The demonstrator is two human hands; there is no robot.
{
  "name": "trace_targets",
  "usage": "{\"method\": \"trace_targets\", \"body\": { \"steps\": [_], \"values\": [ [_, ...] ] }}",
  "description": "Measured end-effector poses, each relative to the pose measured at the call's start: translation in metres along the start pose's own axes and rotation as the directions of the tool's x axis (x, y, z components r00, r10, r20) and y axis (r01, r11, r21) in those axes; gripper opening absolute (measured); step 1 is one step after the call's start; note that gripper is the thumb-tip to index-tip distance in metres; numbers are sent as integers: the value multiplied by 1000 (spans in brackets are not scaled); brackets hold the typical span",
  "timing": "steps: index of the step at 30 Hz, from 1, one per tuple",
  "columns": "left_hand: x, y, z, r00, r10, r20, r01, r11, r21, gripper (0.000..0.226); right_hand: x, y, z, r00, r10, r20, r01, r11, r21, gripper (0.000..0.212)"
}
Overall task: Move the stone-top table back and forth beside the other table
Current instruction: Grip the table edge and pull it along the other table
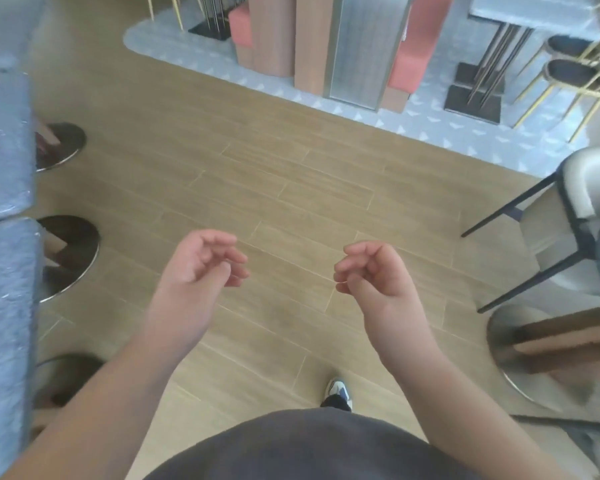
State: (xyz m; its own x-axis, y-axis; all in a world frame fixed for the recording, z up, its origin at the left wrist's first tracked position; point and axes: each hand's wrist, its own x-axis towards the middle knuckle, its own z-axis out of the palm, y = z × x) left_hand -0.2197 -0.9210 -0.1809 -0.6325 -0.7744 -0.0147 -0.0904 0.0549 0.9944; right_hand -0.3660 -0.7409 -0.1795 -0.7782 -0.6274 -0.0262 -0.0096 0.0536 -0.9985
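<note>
Stone-top tables (4,140) run down the left edge of the view: grey, rough-textured slabs set end to end, with seams between them. Which slab is the one to be moved cannot be told from here. Round polished metal bases (66,258) show below their right edge, standing on the wood-plank floor (291,188).

Left hand (201,263) hangs in the air over the floor, near the slabs but apart from them, fingers loosely curled, holding nothing. Right hand (369,271) is level with it, further right, also loosely curled and empty. Neither hand touches any surface. A shoe (338,393) shows below, pointing forward.

Outward: a grey chair with dark metal legs (568,209) at the right edge, another round metal base (520,358) below it. Far side, a patterned grey floor area (430,123) carries red upholstered seats (409,64), a wooden partition, tables on black bases and gold-framed chairs (568,74).

Judgement: this looks like a gap between pushes, or an approach; no grip is on a table. The next move calls for turning left, taking the slab's edge in both hands, and sliding it steadily so the heavy top does not tip on its single base or knock the neighbouring slab. The chair behind on the right limits room to step back.
</note>
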Motion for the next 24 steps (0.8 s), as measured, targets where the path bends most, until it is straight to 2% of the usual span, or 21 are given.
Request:
{"method": "trace_targets", "body": {
  "steps": [4, 8, 14, 24],
  "values": [
    [34, 2, 35, 993, -22, -113, 19, 1000, -24, 45, 80, -15, -12, 986, -19, 169, 28, 998, -48, 30],
    [51, -1, 28, 962, -50, -268, 38, 998, -52, 45, 150, -22, 7, 952, -29, 305, 54, 996, -74, 28],
    [76, -13, -31, 865, -45, -500, 15, 998, -64, 41, 203, -23, 79, 847, -25, 530, 84, 993, -87, 37],
    [180, -37, -158, 801, -55, -596, -38, 989, -144, 40, 293, -32, 247, 736, 1, 677, 127, 982, -140, 36]
  ]
}}
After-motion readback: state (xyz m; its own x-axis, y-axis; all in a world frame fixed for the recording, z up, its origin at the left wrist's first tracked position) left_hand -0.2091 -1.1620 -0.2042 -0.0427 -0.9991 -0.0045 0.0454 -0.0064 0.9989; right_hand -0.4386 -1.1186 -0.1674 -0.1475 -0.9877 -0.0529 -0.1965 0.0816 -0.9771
